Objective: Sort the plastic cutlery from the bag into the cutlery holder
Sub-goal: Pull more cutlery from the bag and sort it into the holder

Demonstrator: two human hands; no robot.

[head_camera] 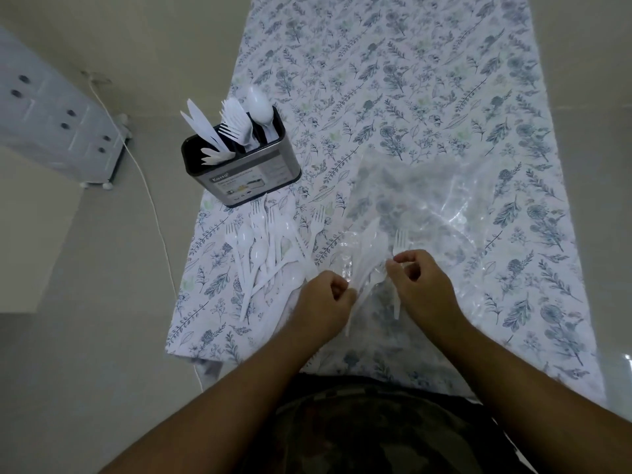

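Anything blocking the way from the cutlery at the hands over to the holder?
Nothing upright stands between. The loose pile of forks and spoons lies flat on the cloth just below the cutlery holder; lifting the knives and fork at the bag mouth clears it.

— What's under everything?
— A smooth pale grey-beige floor [85,354], dimly and evenly lit, with a long white cloth printed with grey-blue leaves and flowers [427,97] spread over it.
— Any furniture?
— At the left edge, a pale grey plastic drawer cabinet with dark round knobs [51,121], standing on small white feet.
— Anything else?
— A thin white cord [150,200] runs across the floor, past the cabinet, toward the cloth's near corner.
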